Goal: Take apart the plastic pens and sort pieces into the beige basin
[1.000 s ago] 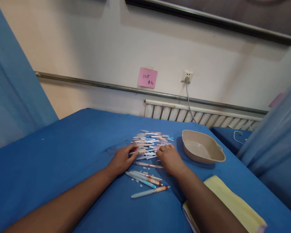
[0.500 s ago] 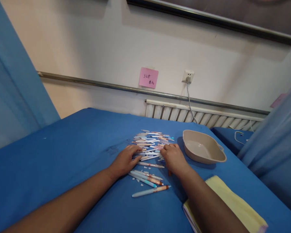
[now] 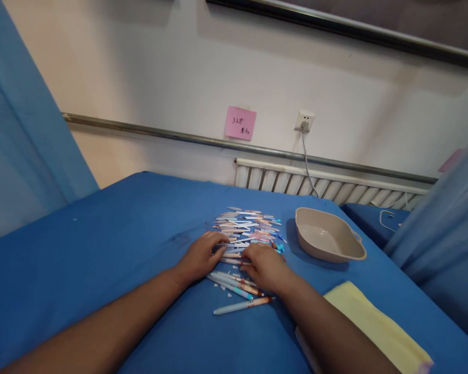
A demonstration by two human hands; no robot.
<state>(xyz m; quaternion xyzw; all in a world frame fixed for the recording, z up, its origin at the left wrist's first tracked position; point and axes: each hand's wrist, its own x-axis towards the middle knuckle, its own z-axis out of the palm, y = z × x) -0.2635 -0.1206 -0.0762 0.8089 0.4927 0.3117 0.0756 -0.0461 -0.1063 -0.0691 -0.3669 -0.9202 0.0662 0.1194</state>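
On blue cloth, lower centre of frame, your left hand and right hand touch slim pastel pens; either grip cannot be determined.

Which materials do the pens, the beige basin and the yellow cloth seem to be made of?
The pens: probably plastic, with smooth, pale barrels.
The beige basin: likely plastic, slightly glossy, as a highlight shows inside; glazed ceramic is possible.
The yellow cloth: matte fabric, showing no shine; its weave is too blurred to name the fibre.
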